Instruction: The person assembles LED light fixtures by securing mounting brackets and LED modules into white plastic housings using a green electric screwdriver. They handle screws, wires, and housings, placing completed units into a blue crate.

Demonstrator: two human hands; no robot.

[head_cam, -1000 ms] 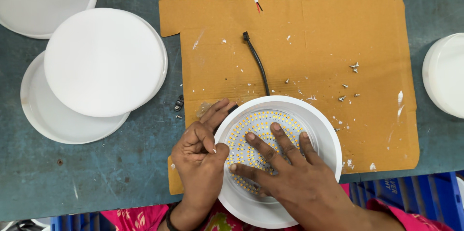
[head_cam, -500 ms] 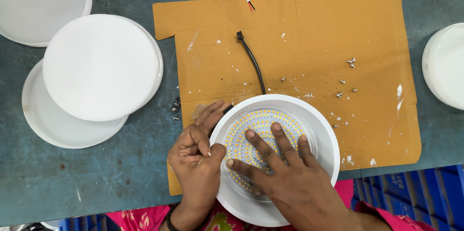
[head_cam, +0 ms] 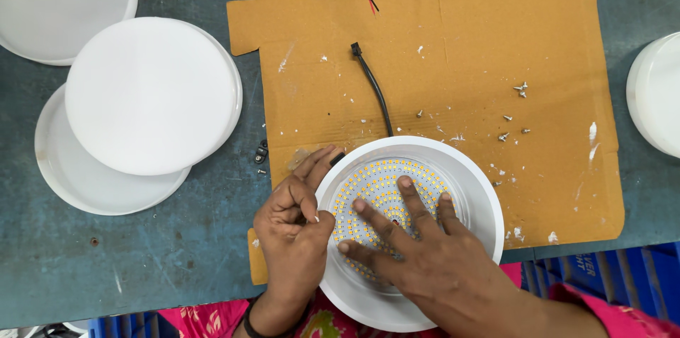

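The round white lamp housing (head_cam: 411, 232) lies at the near edge of the table (head_cam: 156, 260), partly on the brown cardboard sheet (head_cam: 460, 76), which seems to protect the surface and catch the loose screws (head_cam: 513, 111). The right hand (head_cam: 432, 260) presses flat on the LED board (head_cam: 386, 200), fingers spread apart, probably to keep it steady. The left hand (head_cam: 294, 228) rests at the housing's left rim with fingers pinched together; I cannot tell on what.

Lamp (head_cam: 467, 168) on cardboard (head_cam: 453, 48); discs (head_cam: 152, 94) left.
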